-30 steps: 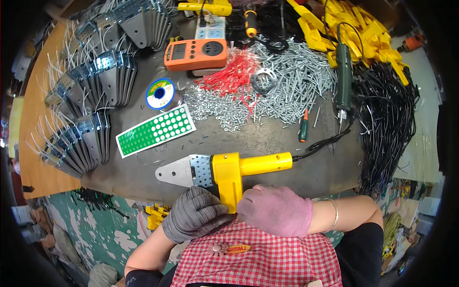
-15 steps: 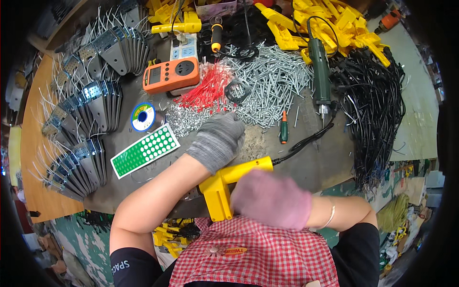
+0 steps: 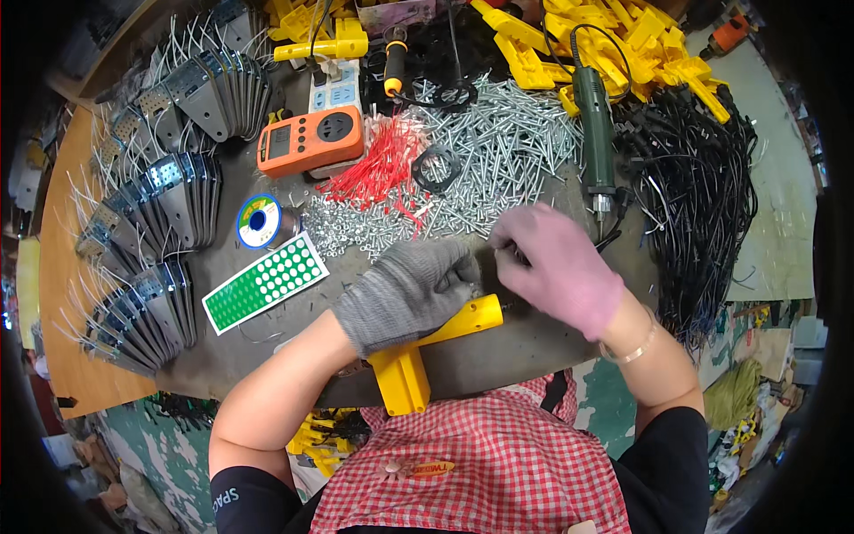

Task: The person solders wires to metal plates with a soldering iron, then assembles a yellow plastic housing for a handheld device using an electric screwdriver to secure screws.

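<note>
A yellow pistol-shaped plastic housing (image 3: pixel 405 378) lies at the table's front edge, its tube (image 3: pixel 471 319) pointing right and its grip toward me. My left hand (image 3: pixel 405 289), in a grey glove, is over the housing's upper left part, fingers curled with the tips pinched together. What they hold, if anything, is hidden. In a pink glove, my right hand (image 3: pixel 560 267) is closed just beyond the tube's right end, thumb and fingers together. Something dark shows between them, too small to name. The small green screwdriver's former spot is covered by this hand.
Beyond my hands lie piled screws (image 3: pixel 507 142), nuts (image 3: pixel 342 227) and red wire pieces (image 3: pixel 382 160). An orange meter (image 3: pixel 311 142), solder spool (image 3: pixel 259 221) and green sticker sheet (image 3: pixel 267 283) sit left. Right are a green electric screwdriver (image 3: pixel 594 133) and black cables (image 3: pixel 694 205). Metal brackets (image 3: pixel 182 200) stand far left.
My right hand has moved up and away from the housing's grip to beyond its tube. My left hand has come slightly nearer. The black cable no longer shows at the tube's end.
</note>
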The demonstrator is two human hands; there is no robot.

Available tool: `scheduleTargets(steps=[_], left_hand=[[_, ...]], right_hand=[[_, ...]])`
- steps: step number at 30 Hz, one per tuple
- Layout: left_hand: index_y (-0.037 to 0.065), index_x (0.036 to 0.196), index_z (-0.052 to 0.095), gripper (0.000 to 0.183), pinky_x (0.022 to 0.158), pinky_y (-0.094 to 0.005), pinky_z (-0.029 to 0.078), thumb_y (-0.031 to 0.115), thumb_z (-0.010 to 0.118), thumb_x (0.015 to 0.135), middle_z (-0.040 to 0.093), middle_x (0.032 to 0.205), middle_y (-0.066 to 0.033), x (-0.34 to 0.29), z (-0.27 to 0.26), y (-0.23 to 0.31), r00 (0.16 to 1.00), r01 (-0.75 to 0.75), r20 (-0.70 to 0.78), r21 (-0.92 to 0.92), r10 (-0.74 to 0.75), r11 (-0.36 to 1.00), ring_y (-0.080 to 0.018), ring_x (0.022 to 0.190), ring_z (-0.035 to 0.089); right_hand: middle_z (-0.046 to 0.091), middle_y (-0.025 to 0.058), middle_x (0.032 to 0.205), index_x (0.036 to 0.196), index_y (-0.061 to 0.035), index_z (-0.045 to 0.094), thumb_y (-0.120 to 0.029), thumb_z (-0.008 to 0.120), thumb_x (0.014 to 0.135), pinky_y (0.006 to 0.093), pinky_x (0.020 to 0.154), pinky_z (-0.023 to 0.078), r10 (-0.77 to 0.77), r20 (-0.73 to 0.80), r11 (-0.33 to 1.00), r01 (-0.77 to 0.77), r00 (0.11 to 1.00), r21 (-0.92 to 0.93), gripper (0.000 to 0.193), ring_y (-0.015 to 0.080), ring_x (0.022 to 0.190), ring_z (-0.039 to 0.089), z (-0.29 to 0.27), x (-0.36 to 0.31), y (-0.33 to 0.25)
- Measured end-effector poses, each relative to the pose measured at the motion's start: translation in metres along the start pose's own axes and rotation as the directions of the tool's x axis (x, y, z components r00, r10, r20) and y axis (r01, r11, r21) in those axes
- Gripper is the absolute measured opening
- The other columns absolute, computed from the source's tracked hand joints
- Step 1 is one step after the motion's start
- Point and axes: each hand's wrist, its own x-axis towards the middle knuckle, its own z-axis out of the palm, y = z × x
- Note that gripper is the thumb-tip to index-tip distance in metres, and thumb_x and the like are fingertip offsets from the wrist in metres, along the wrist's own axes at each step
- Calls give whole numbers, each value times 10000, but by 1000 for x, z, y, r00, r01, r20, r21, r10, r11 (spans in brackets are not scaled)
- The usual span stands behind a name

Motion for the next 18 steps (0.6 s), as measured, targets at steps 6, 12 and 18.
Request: scheduleTargets(steps=[6,12,18], left_hand=[[39,1031,709,208,774,-348,527,185,747,889,668,865,-94,0,2,-29,972,-201,128,11,198,980,-220,844,661],[32,990,725,237,796,-367,518,217,777,851,648,892,-110,9,12,-32,977,-172,140,80,160,982,-269,865,642],[56,1268,630,453,799,-411,519,195,740,851,653,1006,-124,-24,25,-19,941,-336,205,450,271,827,-316,879,638]], right_hand=[[619,119,945,1007,-64,641,-93,647,860,425,823,502,-181,-150,858,230,972,458,150,335,879,605,17,-53,-23],[565,84,977,932,-70,657,-94,677,797,382,807,511,-188,-256,948,243,948,204,138,293,930,579,46,-63,-20],[564,70,982,949,-65,669,-121,681,698,362,798,530,-346,-206,923,371,915,98,258,264,910,584,50,-67,-6]])
